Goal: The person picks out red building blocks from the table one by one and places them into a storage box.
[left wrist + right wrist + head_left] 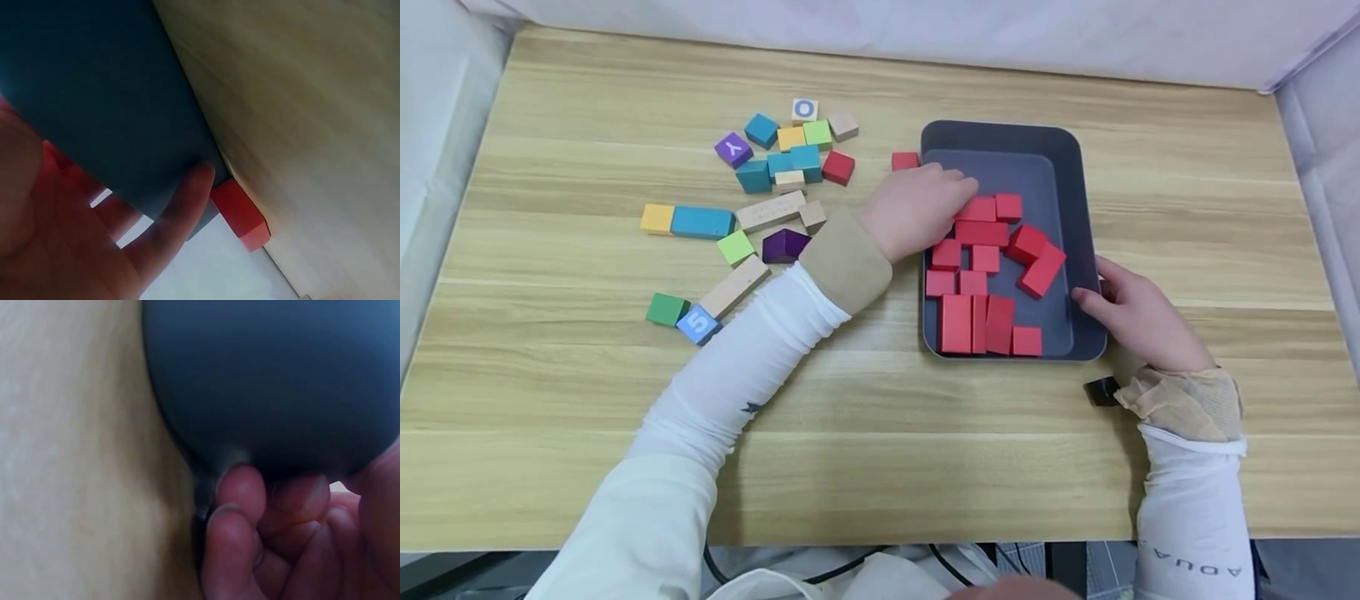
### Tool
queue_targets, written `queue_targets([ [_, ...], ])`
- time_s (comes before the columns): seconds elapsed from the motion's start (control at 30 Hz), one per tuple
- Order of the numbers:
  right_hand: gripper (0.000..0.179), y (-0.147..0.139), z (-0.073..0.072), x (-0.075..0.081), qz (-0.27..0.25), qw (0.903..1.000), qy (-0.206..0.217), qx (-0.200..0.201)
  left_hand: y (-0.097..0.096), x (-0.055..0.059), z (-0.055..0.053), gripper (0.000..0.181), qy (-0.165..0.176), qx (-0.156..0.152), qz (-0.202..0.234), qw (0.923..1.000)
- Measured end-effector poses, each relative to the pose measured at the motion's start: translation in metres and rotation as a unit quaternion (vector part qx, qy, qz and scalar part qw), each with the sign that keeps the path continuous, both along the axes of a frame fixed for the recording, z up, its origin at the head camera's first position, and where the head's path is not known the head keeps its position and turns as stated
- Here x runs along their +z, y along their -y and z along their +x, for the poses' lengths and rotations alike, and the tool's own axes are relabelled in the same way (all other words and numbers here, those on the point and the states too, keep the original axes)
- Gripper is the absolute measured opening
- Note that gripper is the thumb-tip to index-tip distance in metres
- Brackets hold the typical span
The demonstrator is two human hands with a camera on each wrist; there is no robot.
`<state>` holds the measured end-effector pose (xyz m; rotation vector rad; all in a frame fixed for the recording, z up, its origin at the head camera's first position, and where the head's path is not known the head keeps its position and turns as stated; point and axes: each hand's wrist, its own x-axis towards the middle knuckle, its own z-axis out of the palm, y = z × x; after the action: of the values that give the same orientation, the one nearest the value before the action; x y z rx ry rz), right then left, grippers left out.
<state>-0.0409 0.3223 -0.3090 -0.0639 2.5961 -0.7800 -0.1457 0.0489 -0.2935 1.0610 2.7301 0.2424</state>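
Observation:
A dark grey tray (1067,167) holds several red blocks (956,323), mostly along its left and front sides. My left hand (921,208) reaches over the tray's left wall, its fingers bent down beside a red block (975,208). In the left wrist view one finger (190,197) lies along the outer wall while others pass behind the rim; I cannot tell whether they hold a block. Just outside the far left corner sits another red block (239,211). My right hand (1150,321) grips the tray's right side, thumb over the rim and fingers (240,490) against the outside.
Left of the tray lie loose blocks in mixed colours, among them a purple letter block (733,149), a blue bar (702,222), a green block (667,309) and a red block (838,167). A small black object (1102,392) is by my right wrist. White curtains (880,33) border the table.

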Motion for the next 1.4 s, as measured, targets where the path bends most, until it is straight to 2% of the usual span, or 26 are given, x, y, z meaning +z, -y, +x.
queue_targets([
  [0.1, 0.054, 0.001, 0.000, 0.001, -0.001, 1.0000, 0.002, -0.001, 0.001, 0.002, 0.001, 0.030, 0.019, 0.006, -0.008, 0.9998],
  [0.23, 0.054, 0.003, 0.001, 0.001, -0.001, 1.0000, -0.002, -0.002, 0.006, 0.007, 0.000, 0.035, 0.038, -0.007, -0.012, 0.9992],
  [0.33, 0.054, 0.003, 0.002, 0.001, -0.001, 1.0000, -0.007, -0.002, 0.014, 0.016, -0.003, 0.035, 0.053, -0.014, 0.000, 0.9985],
  [0.4, 0.054, 0.002, 0.002, 0.002, 0.000, 1.0000, -0.007, -0.002, 0.021, 0.024, -0.005, 0.034, 0.059, -0.007, 0.012, 0.9982],
  [0.47, 0.054, 0.001, 0.003, 0.001, 0.000, 1.0000, -0.008, -0.001, 0.026, 0.032, -0.007, 0.036, 0.064, 0.011, 0.013, 0.9978],
  [0.6, 0.051, -0.003, 0.004, 0.002, 0.007, 0.9998, -0.018, 0.000, 0.038, 0.044, -0.009, 0.037, 0.041, 0.063, 0.030, 0.9967],
  [0.67, 0.050, -0.004, 0.004, 0.001, 0.007, 0.9997, -0.022, 0.000, 0.045, 0.049, -0.010, 0.038, 0.041, 0.085, 0.029, 0.9951],
  [0.87, 0.051, -0.005, 0.002, 0.001, 0.006, 0.9997, -0.025, 0.004, 0.077, 0.059, -0.020, 0.043, 0.097, 0.123, -0.008, 0.9876],
  [1.03, 0.053, -0.005, 0.004, 0.003, 0.012, 0.9997, -0.022, 0.001, 0.091, 0.056, -0.031, 0.043, 0.126, 0.141, -0.023, 0.9817],
  [1.23, 0.051, -0.005, 0.005, 0.001, 0.002, 0.9998, -0.021, -0.002, 0.088, 0.042, -0.036, 0.044, 0.152, 0.142, -0.073, 0.9754],
  [1.4, 0.050, -0.005, 0.006, 0.000, -0.001, 0.9996, -0.027, -0.002, 0.087, 0.033, -0.036, 0.038, 0.138, 0.118, -0.102, 0.9781],
])
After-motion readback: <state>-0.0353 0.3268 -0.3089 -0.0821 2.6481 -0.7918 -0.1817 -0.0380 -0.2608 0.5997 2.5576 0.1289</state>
